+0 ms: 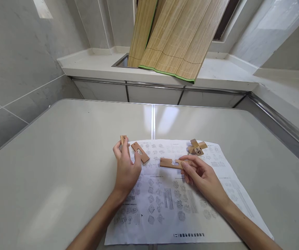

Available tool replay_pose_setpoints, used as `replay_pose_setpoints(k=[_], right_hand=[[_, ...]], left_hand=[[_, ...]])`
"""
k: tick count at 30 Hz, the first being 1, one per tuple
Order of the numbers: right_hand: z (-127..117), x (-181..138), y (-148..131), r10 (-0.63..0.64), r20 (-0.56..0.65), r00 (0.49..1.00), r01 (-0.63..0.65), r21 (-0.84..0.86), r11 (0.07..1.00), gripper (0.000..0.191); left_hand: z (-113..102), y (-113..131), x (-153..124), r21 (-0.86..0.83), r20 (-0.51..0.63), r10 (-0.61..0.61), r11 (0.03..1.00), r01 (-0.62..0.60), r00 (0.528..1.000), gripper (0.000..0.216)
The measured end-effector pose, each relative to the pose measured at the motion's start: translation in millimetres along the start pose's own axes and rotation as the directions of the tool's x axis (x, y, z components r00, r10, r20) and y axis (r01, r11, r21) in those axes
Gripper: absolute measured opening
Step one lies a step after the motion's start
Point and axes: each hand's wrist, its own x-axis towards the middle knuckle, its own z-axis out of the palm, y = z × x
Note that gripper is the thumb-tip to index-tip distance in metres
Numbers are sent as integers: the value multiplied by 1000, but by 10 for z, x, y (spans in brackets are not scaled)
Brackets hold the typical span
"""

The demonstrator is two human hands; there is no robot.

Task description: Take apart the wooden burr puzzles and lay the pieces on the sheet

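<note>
My right hand (198, 172) pinches a flat wooden puzzle piece (167, 163) with a notch cut in its upper edge, held over the printed sheet (165, 184). My left hand (127, 166) has its fingers closed around another wooden puzzle piece (123, 138) marked "2", at the sheet's upper left edge; its lower part is hidden by the fingers. Beside the left thumb lies a third flat wooden piece (144, 158), marked near one end and with an oval hole. Beyond my right hand a cross-shaped wooden puzzle (198, 147) marked "G 3" sits on the sheet.
The sheet, printed with puzzle diagrams, lies on a glossy pale table (61, 166) with a seam down its middle. Behind the table is a white counter (94, 67) with a sink (123, 61). A bamboo mat (175, 45) leans there, its green edge overhanging the counter.
</note>
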Motion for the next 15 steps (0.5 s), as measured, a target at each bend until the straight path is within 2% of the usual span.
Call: replay_pose_setpoints(k=[5,15], right_hand=[[1,2,1,1,11,1000,-1,-3,1000,41],[8,7,42,18,33,999,-19,31,999,42]], left_hand=[[24,-51,27,14,4,-8,1000,8,1000,72],[73,-154,39,157,-31,88,984,-83,996,78]])
